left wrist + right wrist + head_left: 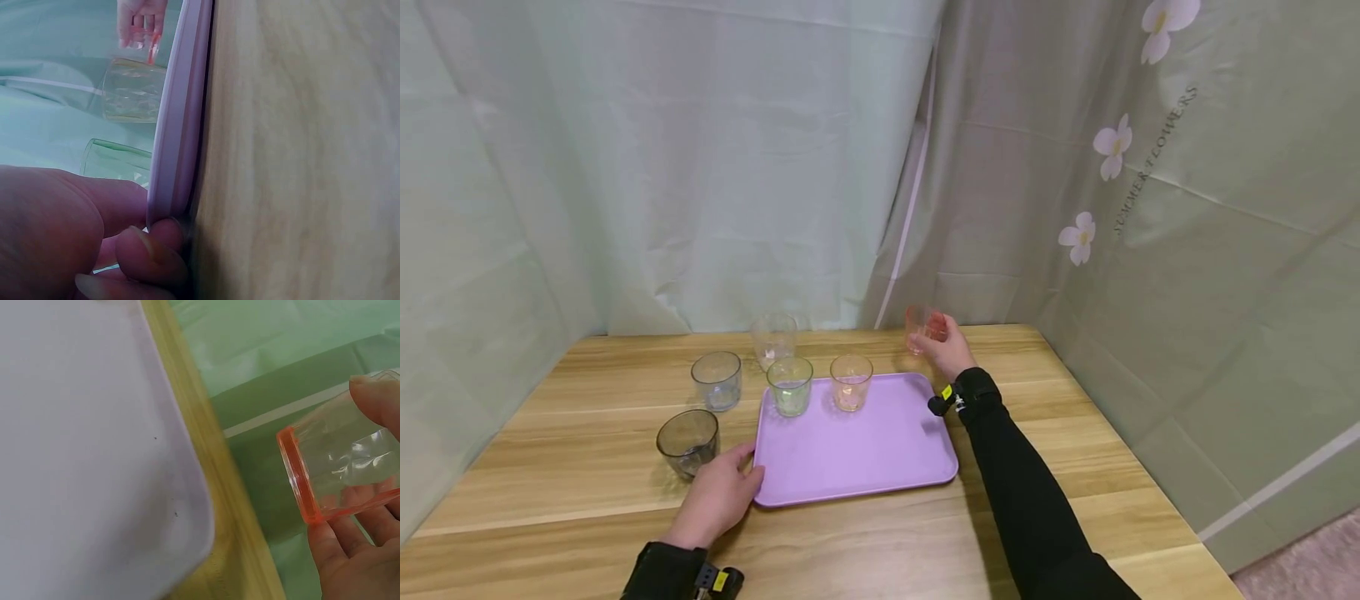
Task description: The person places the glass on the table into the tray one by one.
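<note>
The left hand [717, 498] pinched the left edge of the lilac tray [859, 462] on the table [565, 479]. To its left, the smoky glass [688, 437] and bluish glass [717, 383] stood off it; the green glass [791, 392] and amber glass [852, 387] were already on its far part. Farther, the clear glass [773, 340] was also still off, and the right hand [952, 350] had its grip curled round the red-tinted glass [916, 322], not yet on the tray.

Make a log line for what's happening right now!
right hand: holds pink tumbler | left hand: grips purple tray, left edge | on tray: green tumbler, amber tumbler | beside left hand: smoky tumbler
</note>
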Action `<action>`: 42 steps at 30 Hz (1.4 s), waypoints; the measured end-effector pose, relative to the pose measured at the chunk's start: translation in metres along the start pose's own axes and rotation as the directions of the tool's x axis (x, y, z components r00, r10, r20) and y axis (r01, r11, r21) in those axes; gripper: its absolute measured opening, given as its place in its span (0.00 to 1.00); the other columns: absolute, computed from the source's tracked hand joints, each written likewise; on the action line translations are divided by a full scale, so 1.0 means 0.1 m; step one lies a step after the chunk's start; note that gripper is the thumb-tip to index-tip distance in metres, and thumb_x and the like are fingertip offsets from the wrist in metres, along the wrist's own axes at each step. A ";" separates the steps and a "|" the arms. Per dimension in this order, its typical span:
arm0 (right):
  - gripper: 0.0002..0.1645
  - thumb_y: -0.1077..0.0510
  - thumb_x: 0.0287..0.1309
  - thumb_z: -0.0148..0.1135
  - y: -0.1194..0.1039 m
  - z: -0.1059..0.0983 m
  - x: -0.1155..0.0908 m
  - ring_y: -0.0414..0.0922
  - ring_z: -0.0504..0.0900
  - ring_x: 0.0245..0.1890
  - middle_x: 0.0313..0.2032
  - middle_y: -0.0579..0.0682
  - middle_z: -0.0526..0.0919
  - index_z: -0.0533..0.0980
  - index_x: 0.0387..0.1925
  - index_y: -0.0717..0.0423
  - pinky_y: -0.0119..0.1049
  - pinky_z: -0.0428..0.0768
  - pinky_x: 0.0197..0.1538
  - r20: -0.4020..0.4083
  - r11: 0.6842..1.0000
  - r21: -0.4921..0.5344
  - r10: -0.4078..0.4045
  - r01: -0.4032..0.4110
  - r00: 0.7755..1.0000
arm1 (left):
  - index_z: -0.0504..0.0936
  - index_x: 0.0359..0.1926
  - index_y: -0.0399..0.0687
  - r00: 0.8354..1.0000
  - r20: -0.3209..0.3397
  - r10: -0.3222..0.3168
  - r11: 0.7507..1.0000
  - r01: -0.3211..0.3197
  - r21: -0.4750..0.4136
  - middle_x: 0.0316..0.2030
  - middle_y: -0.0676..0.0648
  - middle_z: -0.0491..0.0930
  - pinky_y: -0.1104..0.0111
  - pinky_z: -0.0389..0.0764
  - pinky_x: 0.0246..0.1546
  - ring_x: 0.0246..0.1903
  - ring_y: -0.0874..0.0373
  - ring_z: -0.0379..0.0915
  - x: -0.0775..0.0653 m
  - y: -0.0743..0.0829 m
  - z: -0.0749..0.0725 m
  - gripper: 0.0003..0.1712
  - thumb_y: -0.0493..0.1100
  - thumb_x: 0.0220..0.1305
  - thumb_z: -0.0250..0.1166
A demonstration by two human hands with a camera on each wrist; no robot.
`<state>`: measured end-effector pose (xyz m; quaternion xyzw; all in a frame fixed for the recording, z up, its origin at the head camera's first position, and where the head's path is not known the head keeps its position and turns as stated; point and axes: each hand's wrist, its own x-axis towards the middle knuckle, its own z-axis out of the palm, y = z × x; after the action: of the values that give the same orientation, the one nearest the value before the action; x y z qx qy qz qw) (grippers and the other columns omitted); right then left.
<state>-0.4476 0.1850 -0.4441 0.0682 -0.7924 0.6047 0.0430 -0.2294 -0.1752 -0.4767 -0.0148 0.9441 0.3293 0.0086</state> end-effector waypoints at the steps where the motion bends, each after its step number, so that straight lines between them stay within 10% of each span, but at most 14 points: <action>1: 0.46 0.53 0.71 0.74 -0.01 -0.01 0.00 0.61 0.69 0.77 0.77 0.61 0.70 0.61 0.81 0.58 0.56 0.70 0.82 0.002 1.000 0.002 -0.001 0.001 1.000 | 0.75 0.71 0.23 1.000 0.003 -0.003 1.000 0.003 0.000 0.65 0.23 0.81 0.34 0.80 0.66 0.67 0.26 0.78 0.00 0.00 0.00 0.30 0.40 0.77 0.63; 24: 0.50 0.52 0.69 0.77 -0.14 -0.16 -0.11 0.60 0.68 0.80 0.79 0.60 0.70 0.61 0.83 0.55 0.56 0.67 0.84 0.029 0.999 0.039 -0.027 0.026 0.999 | 0.74 0.71 0.22 1.000 0.017 -0.007 1.000 0.007 0.004 0.65 0.23 0.81 0.33 0.80 0.65 0.66 0.27 0.79 0.02 0.01 -0.01 0.31 0.41 0.78 0.63; 31: 0.50 0.50 0.69 0.77 -0.17 -0.18 -0.14 0.58 0.69 0.79 0.79 0.59 0.70 0.62 0.83 0.53 0.57 0.69 0.83 0.045 0.999 0.031 -0.025 0.024 0.999 | 0.74 0.72 0.22 0.999 0.028 -0.024 1.000 0.024 -0.009 0.36 0.42 0.86 0.54 0.82 0.42 0.36 0.51 0.79 0.02 -0.03 -0.01 0.32 0.43 0.77 0.63; 42: 0.46 0.57 0.71 0.74 -0.23 -0.23 -0.17 0.59 0.72 0.74 0.78 0.64 0.71 0.62 0.82 0.58 0.56 0.72 0.79 0.077 0.996 0.039 -0.080 0.078 0.994 | 0.75 0.71 0.22 1.000 0.020 -0.012 1.000 0.011 0.010 0.58 0.25 0.85 0.36 0.83 0.60 0.54 0.34 0.85 0.03 -0.03 0.00 0.31 0.42 0.77 0.64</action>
<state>-0.4278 0.2018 -0.4187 0.1238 -0.7792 0.6135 0.0347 -0.2318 -0.1776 -0.4791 -0.0168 0.9454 0.3250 0.0201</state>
